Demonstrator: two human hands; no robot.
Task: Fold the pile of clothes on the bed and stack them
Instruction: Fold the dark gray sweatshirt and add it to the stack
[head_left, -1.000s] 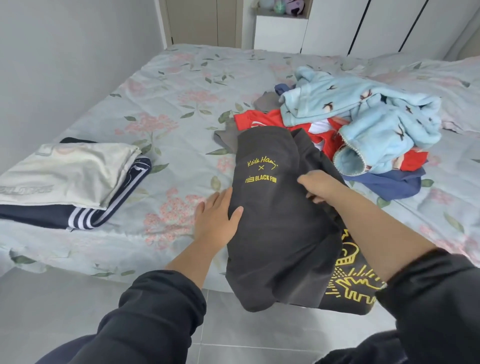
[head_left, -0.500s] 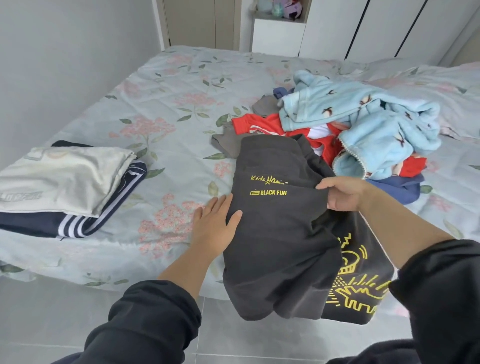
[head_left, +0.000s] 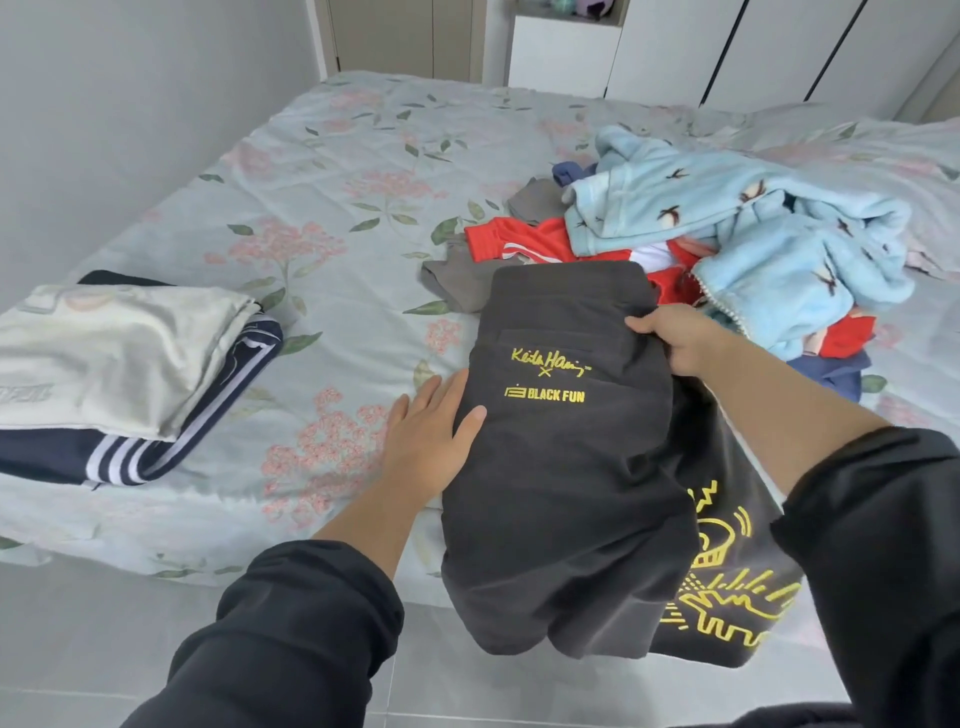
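Note:
A dark grey T-shirt (head_left: 566, 467) with yellow print lies partly folded at the near edge of the bed, its lower part hanging over the side. My left hand (head_left: 431, 436) rests flat against the shirt's left edge, thumb on the cloth. My right hand (head_left: 675, 338) grips the shirt's upper right fold. Behind it sits the unfolded pile (head_left: 727, 244): a light blue fleece on top, red, grey and navy clothes under it. At the left, a folded cream garment (head_left: 114, 353) lies on a folded navy striped one (head_left: 182, 441).
The floral bedsheet (head_left: 332, 218) covers the bed, bare between the stack and the pile. A grey wall runs along the left. White wardrobe doors (head_left: 753, 52) and a shelf stand behind the bed. Grey floor tiles lie below the bed's edge.
My right hand has drawn the shirt's right fold outward to the right. My left hand has stayed pressed at the shirt's left edge. The view has shifted slightly.

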